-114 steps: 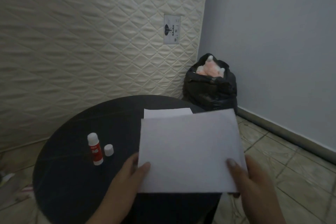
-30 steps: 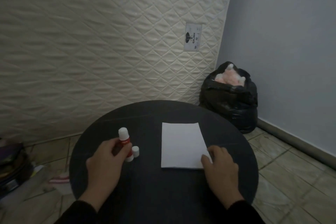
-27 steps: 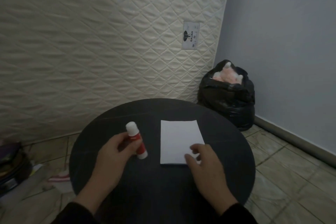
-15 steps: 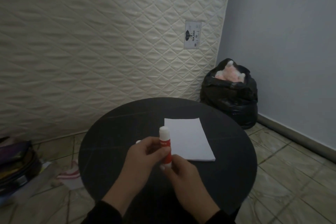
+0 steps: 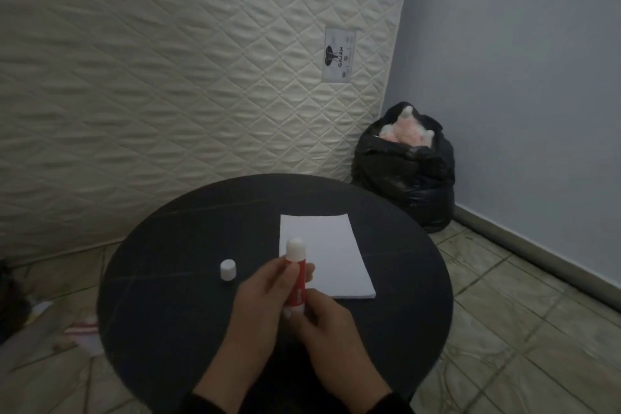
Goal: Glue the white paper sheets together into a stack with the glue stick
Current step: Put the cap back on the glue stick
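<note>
Glue stick (image 5: 296, 274): held upright over the near middle of the round black surface (image 5: 174, 312), white tip up, red barrel below. My left hand (image 5: 265, 299) wraps the barrel, fingers curled round it from the left. My right hand (image 5: 327, 323) pinches the base of the stick from below and to the right, thumb and fingers closed on it.

White paper sheets (image 5: 331, 265): lying flat on the surface as one squared pile, just beyond and to the right of my hands. The glue stick's tip overlaps the pile's left edge in view; I cannot tell whether it touches.

Small white cap (image 5: 228, 269): standing alone on the surface, to the left of the stick, apart from both hands.

Surroundings: quilted mattress (image 5: 168, 60) upright against the wall; black bag (image 5: 406, 171) on the tiled floor in the corner.
</note>
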